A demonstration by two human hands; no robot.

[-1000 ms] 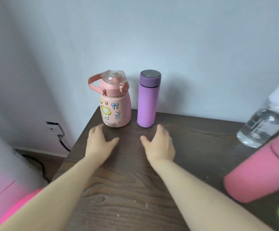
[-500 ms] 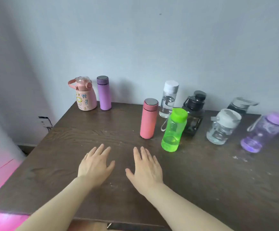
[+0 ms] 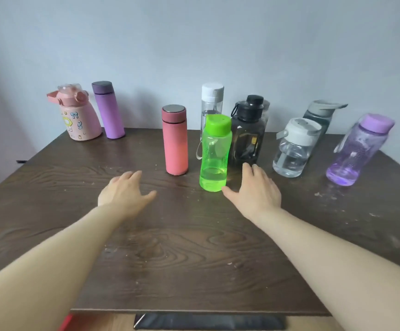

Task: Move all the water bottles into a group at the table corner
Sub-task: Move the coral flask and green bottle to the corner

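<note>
A pink cartoon bottle [image 3: 80, 118] and a purple flask [image 3: 109, 111] stand together at the table's far left corner. Mid-table stand a coral flask [image 3: 175, 142], a green bottle [image 3: 215, 154], a clear white-capped bottle [image 3: 212, 101] and a black bottle [image 3: 249, 132]. Further right are a clear bottle with a white lid [image 3: 294, 146], a grey-lidded bottle [image 3: 320, 113] and a violet bottle [image 3: 359, 149]. My left hand [image 3: 124, 192] hovers open in front of the coral flask. My right hand [image 3: 254, 189] is open, its thumb at the green bottle's base.
The dark wooden table [image 3: 170, 247] backs onto a pale wall. Its near edge runs along the bottom of the view, with a dark object [image 3: 208, 321] under it. Small white specks dot the tabletop.
The view has pulled back from the far left corner and swung right. Both hands moved away from the pink and purple bottles toward the coral flask and green bottle.
</note>
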